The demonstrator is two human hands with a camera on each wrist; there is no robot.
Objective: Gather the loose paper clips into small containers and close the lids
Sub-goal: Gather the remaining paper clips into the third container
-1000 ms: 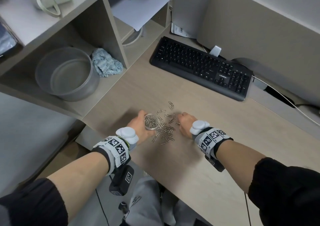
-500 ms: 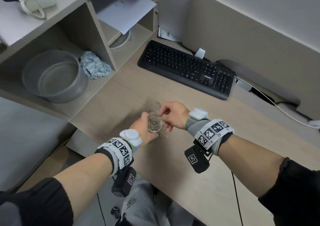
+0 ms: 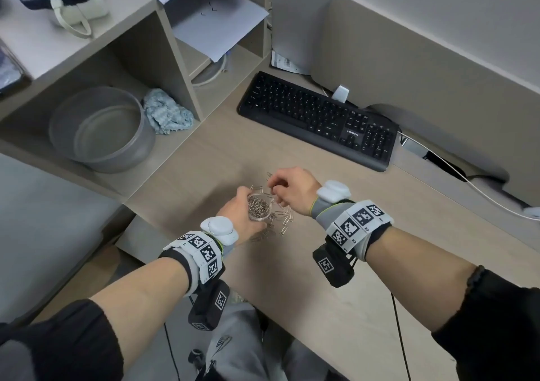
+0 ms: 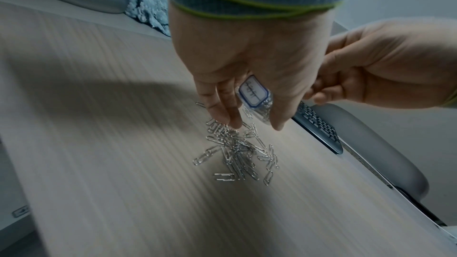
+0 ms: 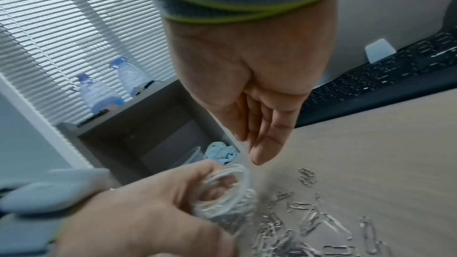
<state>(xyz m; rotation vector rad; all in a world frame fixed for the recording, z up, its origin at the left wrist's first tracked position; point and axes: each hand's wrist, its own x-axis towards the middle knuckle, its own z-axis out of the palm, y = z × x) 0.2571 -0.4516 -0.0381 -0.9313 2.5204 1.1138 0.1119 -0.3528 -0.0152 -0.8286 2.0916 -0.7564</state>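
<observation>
I see a pale wood-grain desk [image 3: 336, 234] with a black keyboard [image 3: 318, 117] in the upper right of the head view and shelving at upper left, where one grey bowl [image 3: 102, 129] sits beside a crumpled blue cloth [image 3: 166, 114]. At frame centre my left hand [image 3: 242, 220] is wrapped around one small clear jar [image 3: 259, 206], open at the top, partly filled with paper clips and bearing a blue-bordered label [image 4: 253, 93]. Loose paper clips [image 4: 237, 149], too tangled for me to count, lie heaped on the desk just below and right of the jar. My right hand [image 3: 292, 187] hovers just above the jar mouth, fingers bunched; I cannot tell whether they pinch a clip.
</observation>
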